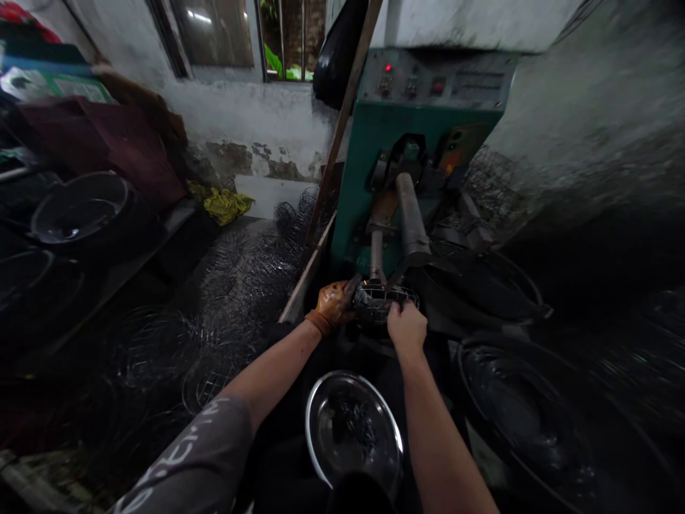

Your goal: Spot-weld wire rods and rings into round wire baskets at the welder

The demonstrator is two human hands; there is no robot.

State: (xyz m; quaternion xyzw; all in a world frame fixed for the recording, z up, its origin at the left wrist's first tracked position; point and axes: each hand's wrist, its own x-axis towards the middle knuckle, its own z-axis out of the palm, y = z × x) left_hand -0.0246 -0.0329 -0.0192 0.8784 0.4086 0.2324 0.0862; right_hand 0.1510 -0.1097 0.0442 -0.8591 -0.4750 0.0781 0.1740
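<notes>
A small round wire basket is under the two metal arms of a green welding machine. My left hand, in an orange-brown glove with dark fingertips, closes on the basket's left side. With fingers pinched, my right hand grips its front right edge; whether it also holds a small piece of wire cannot be seen. A tiny orange glow shows at the rim near the left fingertips, below the machine's lower electrode. A shiny metal bowl with small dark wire pieces sits below my hands.
Piles of wire frames cover the floor at left. Dark round tubs stand at right, and black basins on the far left. A wooden board leans beside the machine. A phone is on the machine's front.
</notes>
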